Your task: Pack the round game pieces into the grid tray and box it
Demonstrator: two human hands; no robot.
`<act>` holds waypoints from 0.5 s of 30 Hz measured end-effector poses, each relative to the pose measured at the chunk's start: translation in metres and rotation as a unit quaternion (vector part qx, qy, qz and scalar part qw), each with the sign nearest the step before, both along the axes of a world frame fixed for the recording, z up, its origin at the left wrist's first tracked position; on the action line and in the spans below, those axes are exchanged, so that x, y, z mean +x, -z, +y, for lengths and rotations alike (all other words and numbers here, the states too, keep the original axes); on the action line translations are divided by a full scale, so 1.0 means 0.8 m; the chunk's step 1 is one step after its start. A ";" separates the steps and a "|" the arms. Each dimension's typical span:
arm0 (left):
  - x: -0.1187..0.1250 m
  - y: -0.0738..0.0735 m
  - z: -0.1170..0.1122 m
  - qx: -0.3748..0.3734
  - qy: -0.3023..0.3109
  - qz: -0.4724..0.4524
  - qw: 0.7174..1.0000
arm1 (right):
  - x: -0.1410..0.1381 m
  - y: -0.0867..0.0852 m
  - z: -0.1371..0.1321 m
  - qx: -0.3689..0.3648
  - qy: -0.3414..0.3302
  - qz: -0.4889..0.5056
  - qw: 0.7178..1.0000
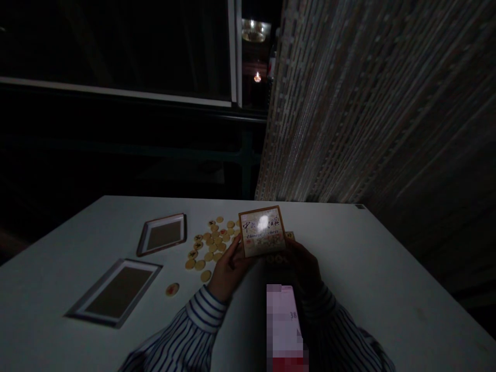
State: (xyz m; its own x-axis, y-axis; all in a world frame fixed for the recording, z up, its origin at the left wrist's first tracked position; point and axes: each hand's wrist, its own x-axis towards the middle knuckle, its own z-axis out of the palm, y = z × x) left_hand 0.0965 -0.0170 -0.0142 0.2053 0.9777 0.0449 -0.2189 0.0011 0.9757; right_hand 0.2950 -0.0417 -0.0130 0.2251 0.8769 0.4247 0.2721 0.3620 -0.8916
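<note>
Between my two hands I hold a square Chinese chess box (pixel 262 238), tilted up so its printed face catches a bright glare. My left hand (pixel 228 266) grips its lower left corner, and my right hand (pixel 306 263) has its right edge. Round wooden chess pieces (pixel 209 256) lie scattered on the table to the left of the box, a few showing dark or red characters. One piece with a red mark (pixel 172 289) sits apart, nearer to me. More pieces show partly behind and below the box.
Two shallow trays, one farther back (pixel 165 233) and one nearer (pixel 116 292), lie on the left of the white table (pixel 372 289). A pale pink item (pixel 284 320), partly pixelated, is between my forearms. A string curtain (pixel 329 103) hangs behind on the right, beside a dark window (pixel 116 46).
</note>
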 end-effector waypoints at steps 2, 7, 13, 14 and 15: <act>-0.001 -0.001 -0.001 0.003 0.005 0.011 1.000 | 0.001 0.000 0.001 0.009 0.003 -0.008 1.000; 0.000 -0.007 -0.001 0.027 -0.008 0.027 0.999 | 0.008 0.007 0.005 0.045 0.000 -0.052 0.998; 0.005 -0.007 0.001 0.023 -0.016 0.021 0.999 | 0.015 0.007 0.008 0.110 0.005 -0.115 0.987; 0.006 -0.008 0.001 0.030 -0.027 0.033 0.999 | 0.015 0.005 0.008 0.109 0.003 -0.120 0.987; 0.007 -0.009 0.001 0.042 -0.041 0.048 0.997 | 0.015 0.003 0.007 0.104 0.001 -0.123 0.987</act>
State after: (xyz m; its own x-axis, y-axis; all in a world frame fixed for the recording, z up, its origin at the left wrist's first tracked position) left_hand 0.1023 -0.0158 -0.0069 0.1312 0.9851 0.1112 -0.1205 -0.0955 0.9881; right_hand 0.3070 -0.0359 -0.0152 0.0940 0.7646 0.6377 0.4728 0.5294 -0.7044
